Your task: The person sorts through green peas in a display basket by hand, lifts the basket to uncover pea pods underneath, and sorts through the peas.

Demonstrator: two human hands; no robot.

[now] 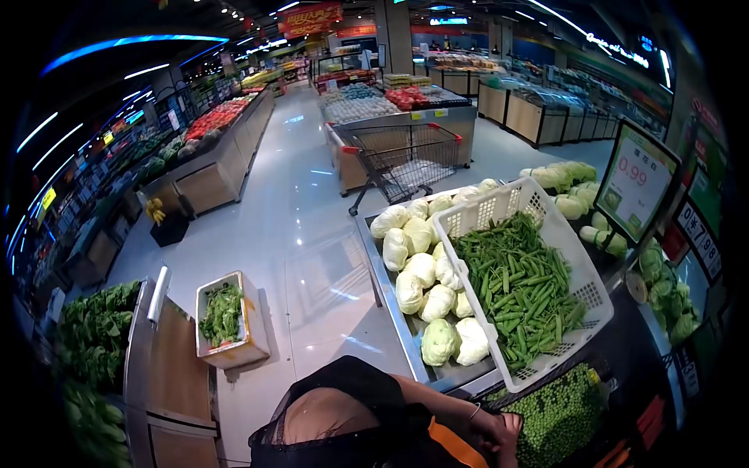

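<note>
Can see left hand low in the view, at the near-left edge of the loose green peas, with forearm stretched across from the left and a thin bracelet around the wrist. Close against it, at the same edge of the peas, can see also right hand, with forearm coming up from the bottom border and fingers bent over toward the left hand. Cannot tell for either hand if fingers are pinched together or apart, or closed on something, because of overlap and dark shade. Just beyond the peas, a white plastic crate with perforated walls, holding a big heap of green pods. Beside this crate, on the left, a metal-edged display bin with pale round cabbages in several rows. On the floor, well apart to the left, an open foam box with leafy greens inside. Farther away, behind the display bin, a shopping cart with red corners. To the right, above the crate, a price sign in black frame, showing 0.99.
</note>
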